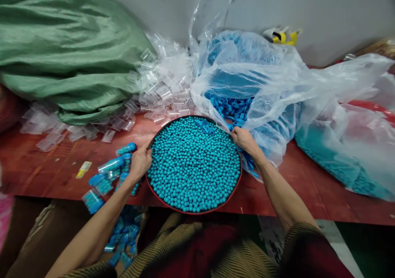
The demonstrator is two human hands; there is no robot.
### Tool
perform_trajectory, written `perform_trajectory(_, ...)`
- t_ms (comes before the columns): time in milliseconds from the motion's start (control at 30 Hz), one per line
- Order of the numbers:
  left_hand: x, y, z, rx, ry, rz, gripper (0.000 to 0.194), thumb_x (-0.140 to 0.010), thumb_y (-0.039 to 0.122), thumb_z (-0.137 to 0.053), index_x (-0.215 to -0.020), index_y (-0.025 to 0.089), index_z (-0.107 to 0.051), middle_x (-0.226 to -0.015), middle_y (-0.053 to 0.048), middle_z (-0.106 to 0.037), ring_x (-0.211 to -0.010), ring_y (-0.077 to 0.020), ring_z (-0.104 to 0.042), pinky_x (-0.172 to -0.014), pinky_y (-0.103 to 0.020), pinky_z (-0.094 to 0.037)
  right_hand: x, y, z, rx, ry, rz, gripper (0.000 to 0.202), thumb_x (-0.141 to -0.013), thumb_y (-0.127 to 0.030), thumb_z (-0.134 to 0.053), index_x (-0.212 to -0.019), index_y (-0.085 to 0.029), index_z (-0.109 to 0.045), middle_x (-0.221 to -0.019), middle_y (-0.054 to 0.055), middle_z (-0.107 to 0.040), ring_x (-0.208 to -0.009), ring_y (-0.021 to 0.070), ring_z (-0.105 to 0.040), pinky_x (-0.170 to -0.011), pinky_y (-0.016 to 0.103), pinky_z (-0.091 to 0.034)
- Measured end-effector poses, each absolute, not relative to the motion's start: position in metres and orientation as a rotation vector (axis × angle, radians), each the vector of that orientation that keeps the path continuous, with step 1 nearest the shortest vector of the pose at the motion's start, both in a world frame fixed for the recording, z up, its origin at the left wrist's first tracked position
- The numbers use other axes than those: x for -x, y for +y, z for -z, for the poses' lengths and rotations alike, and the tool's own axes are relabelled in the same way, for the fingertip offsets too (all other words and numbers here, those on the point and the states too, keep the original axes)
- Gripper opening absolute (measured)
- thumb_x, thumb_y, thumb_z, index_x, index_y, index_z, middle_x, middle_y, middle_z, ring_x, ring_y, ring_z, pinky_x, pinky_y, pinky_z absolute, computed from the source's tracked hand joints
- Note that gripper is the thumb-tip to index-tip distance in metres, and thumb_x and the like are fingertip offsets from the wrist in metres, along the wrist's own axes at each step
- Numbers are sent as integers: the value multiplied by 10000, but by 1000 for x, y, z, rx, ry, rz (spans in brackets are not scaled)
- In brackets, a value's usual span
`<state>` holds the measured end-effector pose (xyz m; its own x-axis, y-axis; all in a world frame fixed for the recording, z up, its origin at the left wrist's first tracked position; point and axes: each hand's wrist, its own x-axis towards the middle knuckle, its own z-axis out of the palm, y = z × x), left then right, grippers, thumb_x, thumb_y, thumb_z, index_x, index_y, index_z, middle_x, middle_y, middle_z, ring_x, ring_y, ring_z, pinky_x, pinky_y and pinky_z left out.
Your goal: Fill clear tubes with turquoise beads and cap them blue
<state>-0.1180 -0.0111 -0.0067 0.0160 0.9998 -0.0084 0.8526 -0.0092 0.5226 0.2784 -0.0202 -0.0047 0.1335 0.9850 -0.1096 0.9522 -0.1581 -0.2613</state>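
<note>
A round tray (148, 178) with a red rim, full of small turquoise balls (194, 167), lies at the table's front edge. A few blue plastic pieces (205, 126) rest on the balls near its far side. My left hand (141, 160) grips the tray's left rim, its fingers closed. On the upper right, my right hand (243, 139) is closed at the rim, beside the clear plastic bag (247, 78) of blue pieces. Next to my left hand lie several clear tubes with blue caps (111, 165), holding turquoise balls.
Clear empty tubes (166, 88) are heaped behind the tray, beside a large green sack (70, 47). A bag of turquoise balls (342, 158) is at the right on the red table (308, 183). More capped tubes (125, 237) lie below the front edge.
</note>
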Motion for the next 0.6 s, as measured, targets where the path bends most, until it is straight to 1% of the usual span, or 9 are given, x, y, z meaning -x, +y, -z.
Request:
perform_trajectory(133,119,-11,9,-1933,1894,-541,475,-819,212,-397,-1262,154,-557,-1147,-85,-666,-1029,-253,-625,-939,-382,-467,-283,-15,4,2207,-2011,-388,212,-820,-191,-455,-840,-156,-662,-829,100,-698,-753,200,-591,-641,268,-364)
perform_trajectory(200,117,-11,8,-1917,1902,-526,475,-822,215,-391,-1262,151,-556,-1135,-87,-671,-1024,-252,-629,-931,-377,-472,-283,-14,1,2181,-2015,-378,236,-823,-169,-435,-845,-153,-670,-852,99,-699,-784,197,-595,-671,263,-380)
perform_trajectory(267,116,-12,6,-1917,1906,-519,474,-822,215,-387,-1258,147,-559,-1130,-91,-673,-1018,-253,-632,-929,-375,-473,-278,-11,-2,2118,-1997,-336,270,-843,-182,-409,-919,-147,-666,-931,105,-688,-846,195,-590,-726,265,-394)
perform_trajectory(333,115,-12,5,-1925,1903,-524,476,-821,209,-381,-1258,146,-558,-1132,-93,-671,-1023,-254,-630,-931,-375,-472,-271,-7,-3,2009,-1959,-309,270,-845,-249,-441,-988,-147,-646,-981,102,-666,-878,198,-571,-760,277,-396)
perform_trajectory(400,116,-13,5,-1932,1885,-536,482,-822,201,-374,-1268,149,-550,-1136,-89,-670,-1028,-249,-628,-928,-372,-475,-263,-2,-1,1935,-1901,-352,236,-804,-308,-510,-912,-148,-645,-886,80,-653,-811,195,-552,-723,279,-394)
perform_trajectory(467,117,-13,6,-1933,1865,-552,488,-823,196,-370,-1277,148,-541,-1136,-86,-670,-1022,-245,-631,-917,-366,-482,-258,3,1,1926,-1854,-428,193,-775,-321,-531,-759,-151,-623,-721,42,-607,-701,173,-520,-649,264,-376)
perform_trajectory(533,118,-13,7,-1937,1845,-570,489,-824,193,-370,-1281,151,-538,-1136,-83,-670,-1012,-238,-634,-905,-355,-488,-257,6,3,1926,-1827,-475,239,-794,-337,-486,-665,-158,-580,-614,9,-538,-624,149,-485,-591,248,-353)
perform_trajectory(600,118,-13,8,-1946,1833,-584,487,-826,193,-371,-1282,157,-537,-1135,-77,-671,-1007,-232,-635,-902,-346,-489,-260,7,3,1904,-1830,-506,307,-822,-370,-425,-628,-167,-547,-575,-9,-491,-584,132,-461,-556,235,-337)
